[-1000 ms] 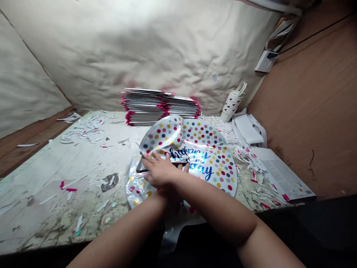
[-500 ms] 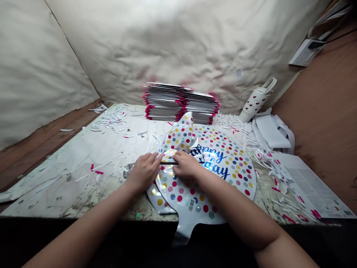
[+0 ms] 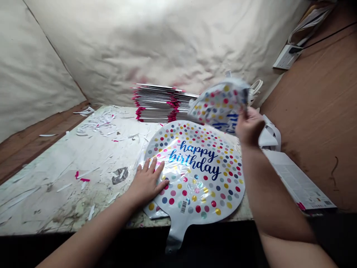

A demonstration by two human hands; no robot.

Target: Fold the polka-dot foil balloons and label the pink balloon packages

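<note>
A round, flat foil balloon (image 3: 195, 190) with coloured dots and blue "happy birthday" lettering lies at the table's front edge, its neck hanging over. Part of another dotted sheet shows beneath its left side. My left hand (image 3: 147, 182) rests on the balloon's left side, fingers spread, holding nothing. Raised at the right, my right hand (image 3: 249, 124) is closed on a folded dotted balloon (image 3: 217, 102), blurred by motion, with blue lettering. Something dark shows at my right fingertips, too blurred to make out.
Behind stands a stack of folded silver and pink packs (image 3: 158, 104). White and pink scraps (image 3: 97, 123) litter the table (image 3: 69, 160). At the right are a partly hidden white bottle (image 3: 252, 98), white strips (image 3: 269, 136) and a printed sheet (image 3: 298, 182).
My right hand has lifted the folded balloon up and to the right, off the one lying flat. My left hand has opened and lies flat. The view has shifted slightly.
</note>
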